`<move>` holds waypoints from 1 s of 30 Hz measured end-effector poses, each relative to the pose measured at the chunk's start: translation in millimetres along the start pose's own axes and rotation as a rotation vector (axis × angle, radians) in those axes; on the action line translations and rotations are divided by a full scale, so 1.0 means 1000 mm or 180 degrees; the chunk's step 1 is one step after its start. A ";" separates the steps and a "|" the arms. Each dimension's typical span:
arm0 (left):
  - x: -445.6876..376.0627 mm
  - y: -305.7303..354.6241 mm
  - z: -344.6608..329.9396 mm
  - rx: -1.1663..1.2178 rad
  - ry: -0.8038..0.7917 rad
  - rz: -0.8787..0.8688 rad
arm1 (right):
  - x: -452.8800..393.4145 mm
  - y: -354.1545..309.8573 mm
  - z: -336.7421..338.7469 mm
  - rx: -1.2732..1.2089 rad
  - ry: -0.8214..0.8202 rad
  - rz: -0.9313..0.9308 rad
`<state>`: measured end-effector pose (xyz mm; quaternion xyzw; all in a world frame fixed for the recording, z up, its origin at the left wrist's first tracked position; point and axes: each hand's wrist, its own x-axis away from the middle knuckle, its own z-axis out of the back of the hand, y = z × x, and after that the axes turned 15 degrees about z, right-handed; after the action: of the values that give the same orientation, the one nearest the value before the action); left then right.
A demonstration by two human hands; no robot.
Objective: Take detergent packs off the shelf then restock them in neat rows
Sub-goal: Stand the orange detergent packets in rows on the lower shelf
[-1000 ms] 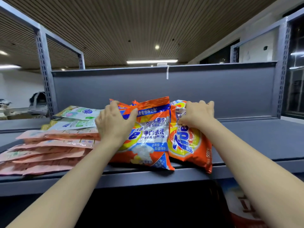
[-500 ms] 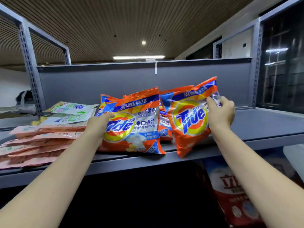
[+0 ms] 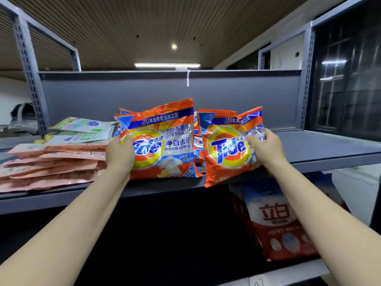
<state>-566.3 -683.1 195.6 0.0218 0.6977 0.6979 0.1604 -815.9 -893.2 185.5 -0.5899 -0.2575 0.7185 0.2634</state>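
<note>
Two orange Tide detergent packs stand upright at the front of the grey shelf [image 3: 321,149]. My left hand [image 3: 120,153] grips the left edge of the left pack [image 3: 165,141], which rests on the shelf. My right hand [image 3: 266,148] holds the right side of the right pack [image 3: 224,149], whose bottom corner hangs over the shelf's front edge. More orange packs [image 3: 197,141] show in the gap behind the two, mostly hidden.
Flat pink pouches [image 3: 51,168] are stacked on the shelf's left, with green and white pouches [image 3: 82,129] behind them. A grey back panel [image 3: 237,100] closes the shelf. A red and white detergent bag [image 3: 276,221] stands on the lower shelf at the right.
Both packs were lying down a second ago. They now stand upright, the right pack was lifted and moved right, and my right hand has shifted lower on its right side.
</note>
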 end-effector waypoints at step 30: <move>0.164 -0.189 -0.039 -0.0995 0.1192 0.0657 | 0.149 0.163 0.036 -0.1004 -0.0221 -0.1564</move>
<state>-695.5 -684.1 -22.8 -0.0617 0.5930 0.8018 -0.0421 -888.0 -912.2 -25.8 -0.5186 -0.5100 0.6042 0.3256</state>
